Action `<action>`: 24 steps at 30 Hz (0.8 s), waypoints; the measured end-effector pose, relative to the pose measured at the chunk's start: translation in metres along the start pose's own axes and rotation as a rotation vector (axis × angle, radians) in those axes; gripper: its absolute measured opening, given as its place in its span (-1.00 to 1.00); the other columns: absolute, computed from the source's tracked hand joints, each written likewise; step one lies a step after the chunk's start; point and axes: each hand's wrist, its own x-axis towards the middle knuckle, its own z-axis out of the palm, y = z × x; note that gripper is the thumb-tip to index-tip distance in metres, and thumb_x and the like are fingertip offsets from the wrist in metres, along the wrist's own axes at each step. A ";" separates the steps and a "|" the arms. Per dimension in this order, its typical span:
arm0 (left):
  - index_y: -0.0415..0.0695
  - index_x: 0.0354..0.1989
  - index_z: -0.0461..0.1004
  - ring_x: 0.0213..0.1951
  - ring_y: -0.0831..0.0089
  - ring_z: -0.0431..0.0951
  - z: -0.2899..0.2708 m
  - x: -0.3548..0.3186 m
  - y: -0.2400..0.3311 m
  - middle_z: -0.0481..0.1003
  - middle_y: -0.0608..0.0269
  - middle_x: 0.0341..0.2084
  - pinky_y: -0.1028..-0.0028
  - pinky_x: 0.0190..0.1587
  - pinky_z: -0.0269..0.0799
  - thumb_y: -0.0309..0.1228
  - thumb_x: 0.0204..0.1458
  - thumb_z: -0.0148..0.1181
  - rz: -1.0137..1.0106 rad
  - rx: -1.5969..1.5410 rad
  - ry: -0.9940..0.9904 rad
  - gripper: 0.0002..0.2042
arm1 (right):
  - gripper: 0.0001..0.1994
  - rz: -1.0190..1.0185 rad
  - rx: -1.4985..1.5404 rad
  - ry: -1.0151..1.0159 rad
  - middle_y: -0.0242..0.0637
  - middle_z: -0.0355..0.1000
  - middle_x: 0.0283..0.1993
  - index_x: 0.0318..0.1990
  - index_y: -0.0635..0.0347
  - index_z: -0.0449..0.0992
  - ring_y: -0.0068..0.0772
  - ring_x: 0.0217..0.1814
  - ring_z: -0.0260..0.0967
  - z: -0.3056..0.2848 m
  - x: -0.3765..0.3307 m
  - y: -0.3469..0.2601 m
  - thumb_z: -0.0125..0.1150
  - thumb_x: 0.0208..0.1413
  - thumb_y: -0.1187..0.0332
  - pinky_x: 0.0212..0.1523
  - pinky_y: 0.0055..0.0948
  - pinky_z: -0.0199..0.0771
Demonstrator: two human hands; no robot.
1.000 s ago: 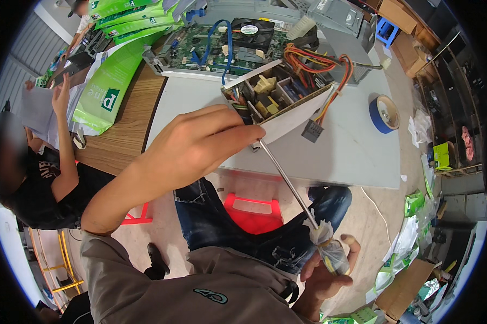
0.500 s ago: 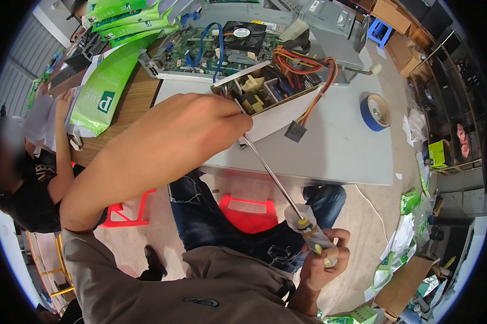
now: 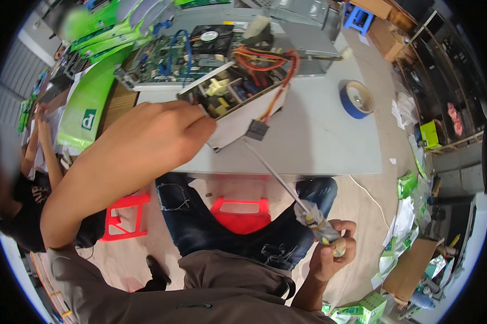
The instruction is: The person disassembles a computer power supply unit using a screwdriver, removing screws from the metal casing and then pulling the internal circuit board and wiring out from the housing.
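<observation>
My left hand (image 3: 159,135) grips the near corner of an opened power supply box (image 3: 238,105), which rests tilted on the grey table (image 3: 319,135). Yellow parts and red-orange wires (image 3: 273,65) show inside it, and a black connector (image 3: 258,129) hangs at its front. My right hand (image 3: 332,251) is low by my lap, closed on the taped handle of a long screwdriver (image 3: 278,178). The shaft runs up-left and its tip meets the box's front side near the connector.
A green circuit board with a fan (image 3: 192,46) lies behind the box. A blue tape roll (image 3: 357,98) sits at the table's right. Green packages (image 3: 89,105) lie at left, where another person (image 3: 32,178) sits. Red stools (image 3: 241,213) stand under the table.
The view has shifted, and the box sits more centred. My right hand with the screwdriver has drawn slightly lower and right; the left hand keeps its hold on the box.
</observation>
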 end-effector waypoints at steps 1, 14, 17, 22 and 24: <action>-0.28 -0.18 0.52 -0.31 0.10 0.59 -0.002 0.003 0.003 0.48 0.07 -0.40 0.22 -0.29 0.51 -0.52 -0.02 0.27 0.019 -0.022 0.055 -0.78 | -0.71 0.000 -0.028 0.030 0.00 0.28 -0.05 -0.37 0.22 0.44 -0.09 -0.04 0.42 -0.005 0.004 0.000 0.49 0.08 0.31 -0.31 -0.29 0.68; -0.29 -0.20 0.55 -0.29 0.03 0.62 0.061 0.192 0.098 0.57 -0.06 -0.41 0.15 -0.29 0.51 -0.53 0.13 0.18 0.125 -0.500 0.634 -0.87 | -0.72 -0.316 -0.740 -0.269 -0.11 0.36 0.12 -0.14 0.23 0.61 -0.02 0.12 0.37 0.035 0.126 0.045 0.37 -0.04 0.69 0.13 -0.20 0.42; -0.30 -0.25 0.60 -0.34 -0.01 0.65 0.096 0.276 0.081 0.62 -0.08 -0.47 0.13 -0.25 0.51 -0.49 0.16 0.22 -0.012 -0.785 0.615 -0.88 | -0.67 -0.290 -0.741 -0.319 -0.11 0.35 0.15 -0.10 0.23 0.60 0.00 0.12 0.33 0.042 0.130 0.048 0.36 -0.06 0.71 0.13 -0.17 0.41; -0.23 -0.22 0.64 -0.27 0.00 0.68 0.127 0.312 0.072 0.66 -0.05 -0.40 0.11 -0.16 0.55 -0.45 0.14 0.28 -0.120 -0.584 0.438 -0.87 | -0.63 -0.256 -0.760 -0.285 -0.11 0.33 0.16 -0.05 0.20 0.59 0.02 0.12 0.31 0.049 0.127 0.039 0.36 -0.06 0.68 0.13 -0.16 0.40; -0.19 -0.22 0.65 -0.21 0.00 0.67 0.123 0.308 0.072 0.67 -0.05 -0.34 0.11 -0.12 0.55 -0.45 0.14 0.28 -0.124 -0.575 0.404 -0.88 | -0.62 -0.213 -0.801 -0.333 -0.10 0.33 0.16 -0.02 0.19 0.59 0.02 0.13 0.31 0.052 0.126 0.038 0.37 -0.06 0.66 0.14 -0.18 0.40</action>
